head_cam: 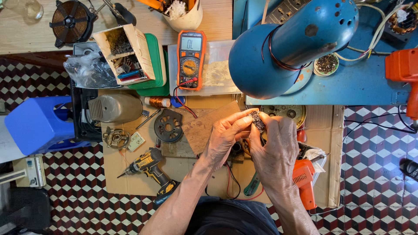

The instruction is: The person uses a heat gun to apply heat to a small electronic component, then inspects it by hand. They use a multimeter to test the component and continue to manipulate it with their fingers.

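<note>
Checkered red-white-black tiled floor (374,174); wooden tabletop (26,35) top left; blue bench (370,82); blue, possibly lamp, shade (291,48).

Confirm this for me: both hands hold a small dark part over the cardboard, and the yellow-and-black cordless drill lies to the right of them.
Wrong on one count. In the head view the left hand and right hand do hold the small dark part over the cardboard, but the yellow-and-black cordless drill lies to their left, not their right.
</note>
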